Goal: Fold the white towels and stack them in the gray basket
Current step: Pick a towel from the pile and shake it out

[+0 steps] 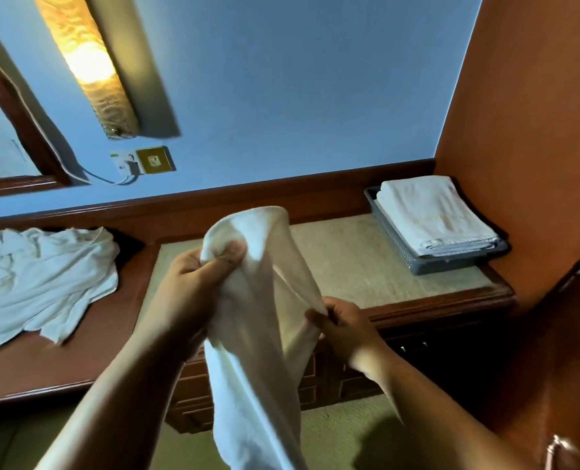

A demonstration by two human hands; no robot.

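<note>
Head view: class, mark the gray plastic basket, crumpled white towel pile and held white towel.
Gray plastic basket (pixel 458 261): head view, front wall.
Crumpled white towel pile (pixel 41 276): head view, centre.
Held white towel (pixel 261 334): head view, mid-length.

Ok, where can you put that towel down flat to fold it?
The beige top is bare between the pile on the left and the basket on the right. The brown desk in front of the pile is bare too. Crowded: the right corner, filled by the basket of folded towels.
</note>
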